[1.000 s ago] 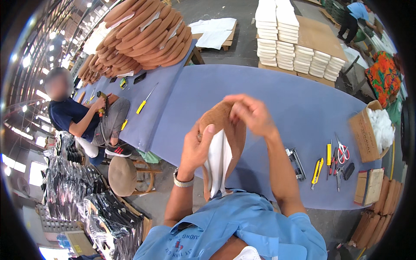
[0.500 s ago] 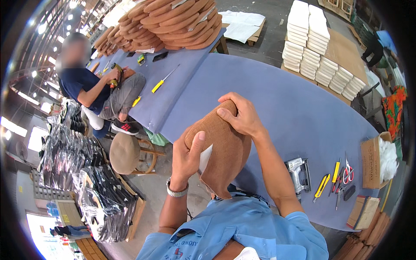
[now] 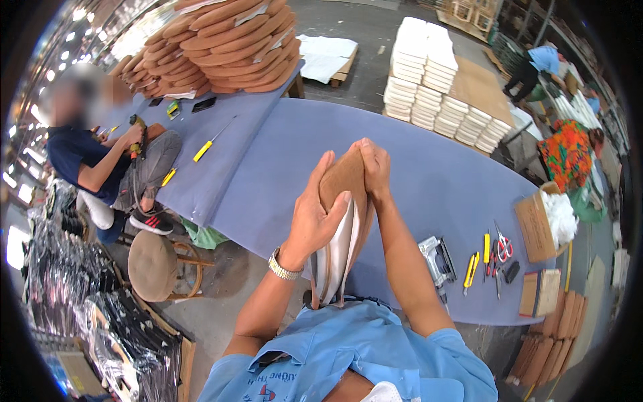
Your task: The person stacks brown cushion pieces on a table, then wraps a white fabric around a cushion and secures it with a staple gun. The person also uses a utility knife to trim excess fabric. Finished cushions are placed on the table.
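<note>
Above the near edge of the blue table, I hold a brown fabric cushion cover [image 3: 343, 177] up in front of my shirt. It is tilted on edge, and white material shows along its open side toward me. My left hand [image 3: 313, 218], with a metal watch at the wrist, grips its left side, thumb over the white layers. My right hand [image 3: 375, 167] closes round its upper right corner. Whether a pad fills the cover I cannot tell.
On the blue table [image 3: 301, 134] lie a staple gun [image 3: 437, 261], a yellow utility knife [image 3: 471, 273], scissors [image 3: 502, 246] and a yellow screwdriver [image 3: 203, 150]. A cardboard box [image 3: 534, 228] stands at right. Brown cushions [image 3: 241, 47] are piled far left; a co-worker [image 3: 84, 157] sits there.
The brown cover has turned from its broad face to its edge, so the white layers show more. My left hand has shifted along its side. The whole view has swung to the right.
</note>
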Action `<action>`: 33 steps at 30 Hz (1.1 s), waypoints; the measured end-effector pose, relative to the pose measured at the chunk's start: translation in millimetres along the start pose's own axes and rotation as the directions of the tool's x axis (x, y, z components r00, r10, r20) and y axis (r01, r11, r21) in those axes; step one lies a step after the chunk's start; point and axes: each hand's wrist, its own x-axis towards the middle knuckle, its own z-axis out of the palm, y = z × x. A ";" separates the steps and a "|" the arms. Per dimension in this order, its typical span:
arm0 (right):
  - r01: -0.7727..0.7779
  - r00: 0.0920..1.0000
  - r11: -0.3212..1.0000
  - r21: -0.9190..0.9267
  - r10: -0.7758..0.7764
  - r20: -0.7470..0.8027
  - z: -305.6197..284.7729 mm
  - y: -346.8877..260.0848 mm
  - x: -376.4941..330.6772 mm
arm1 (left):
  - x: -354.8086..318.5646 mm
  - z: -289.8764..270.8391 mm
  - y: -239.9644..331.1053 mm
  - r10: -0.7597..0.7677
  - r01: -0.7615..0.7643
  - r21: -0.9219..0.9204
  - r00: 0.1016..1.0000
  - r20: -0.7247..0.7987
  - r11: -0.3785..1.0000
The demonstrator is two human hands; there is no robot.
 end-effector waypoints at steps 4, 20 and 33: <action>-0.087 0.989 0.995 0.042 0.091 -0.114 -18.5 12.2 -1.8 | -34.4 -4.2 -17.7 0.016 -0.004 -0.083 0.990 0.140 0.997; -0.149 0.982 0.989 -0.027 0.144 -0.125 -88.7 -53.2 -43.9 | 19.0 38.2 -47.6 -0.215 0.300 -0.203 0.909 0.357 0.932; -0.312 0.949 0.874 -0.374 0.269 -0.164 -145.6 130.5 18.0 | 68.6 184.2 -161.9 -0.604 0.650 -0.080 0.739 0.297 0.756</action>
